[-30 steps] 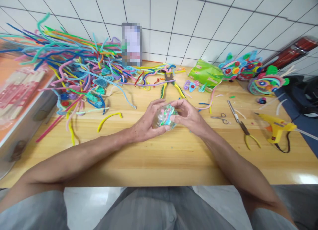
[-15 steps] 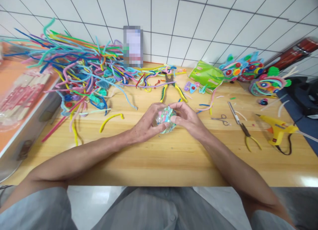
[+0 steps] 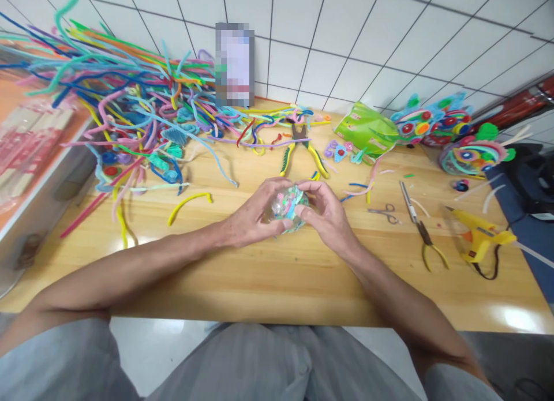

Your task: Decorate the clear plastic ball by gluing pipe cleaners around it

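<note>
Both my hands meet over the middle of the wooden table (image 3: 277, 280). Between them is a small clear ball (image 3: 287, 207) filled with pink, green and blue bits. My left hand (image 3: 253, 216) cups it from the left, fingers curled round it. My right hand (image 3: 325, 212) closes on it from the right, fingertips on its top. The ball rests low, just above or on the tabletop; much of it is hidden by my fingers.
A big heap of coloured pipe cleaners (image 3: 130, 112) fills the back left. Yellow-handled pliers (image 3: 298, 150) lie behind my hands. Small scissors (image 3: 385, 212), long-nose pliers (image 3: 422, 231) and a yellow glue gun (image 3: 480, 236) lie to the right. A green bag (image 3: 366, 130) and colourful craft pieces (image 3: 467, 153) stand at the back right.
My hands stay on the ball, the fingers shifting slightly round it. The view has tilted a little clockwise and the hands sit marginally lower in it.
</note>
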### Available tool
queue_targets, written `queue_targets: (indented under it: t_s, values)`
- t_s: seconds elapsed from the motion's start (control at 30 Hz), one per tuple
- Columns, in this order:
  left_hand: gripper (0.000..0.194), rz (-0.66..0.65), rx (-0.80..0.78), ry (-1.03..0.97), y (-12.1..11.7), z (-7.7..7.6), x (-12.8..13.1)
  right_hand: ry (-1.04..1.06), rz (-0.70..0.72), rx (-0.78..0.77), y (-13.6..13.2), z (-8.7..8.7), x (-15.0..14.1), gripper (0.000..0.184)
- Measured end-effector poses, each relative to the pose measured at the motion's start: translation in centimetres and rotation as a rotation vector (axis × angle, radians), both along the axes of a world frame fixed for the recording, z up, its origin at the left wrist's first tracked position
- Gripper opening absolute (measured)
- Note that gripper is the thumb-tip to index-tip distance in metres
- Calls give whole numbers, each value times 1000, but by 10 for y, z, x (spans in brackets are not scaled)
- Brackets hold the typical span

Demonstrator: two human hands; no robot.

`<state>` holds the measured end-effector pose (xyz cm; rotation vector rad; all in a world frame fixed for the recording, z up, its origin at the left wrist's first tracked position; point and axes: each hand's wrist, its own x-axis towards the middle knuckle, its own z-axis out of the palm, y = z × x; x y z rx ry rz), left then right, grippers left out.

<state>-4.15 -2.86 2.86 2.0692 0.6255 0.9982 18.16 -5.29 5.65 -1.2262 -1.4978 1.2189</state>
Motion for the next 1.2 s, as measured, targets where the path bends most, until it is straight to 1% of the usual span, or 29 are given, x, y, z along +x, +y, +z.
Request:
queue_targets:
  t_s: [0.13, 0.2, 0.3, 0.4, 0.6, 0.73, 0.83, 1.0, 1.1, 1.2]
  values:
    - [105, -23, 130, 57, 4, -3, 2, 14, 4, -23, 2, -2, 2, 41]
    - [113, -21, 169, 88, 4, -4, 2, 28, 1, -37, 4, -3, 2, 41]
    - [105, 10, 185, 127, 4, -4, 2, 58, -9, -39, 5, -3, 2, 41]
    - [98, 11, 205, 144, 3, -4, 2, 70, -25, -35, 5, -3, 1, 42]
    - [102, 1, 215, 142, 4, -7, 1, 57, -44, -21, 3, -3, -1, 45]
    - [97, -24, 215, 111, 3, -7, 0, 82, -44, -39, 2, -3, -1, 47]
    - [87, -25, 153, 79, 0, -4, 0, 88, -29, -14, 0, -4, -2, 44]
    - [62, 43, 35, 54, -8, 1, 3, 97, -19, 36, -3, -7, -5, 38]
    - [59, 56, -12, 31, -10, 1, 4, 115, -17, 51, -4, -8, -7, 36]
    - [57, 64, -96, 26, -10, 0, 4, 121, -9, 60, -3, -9, -8, 36]
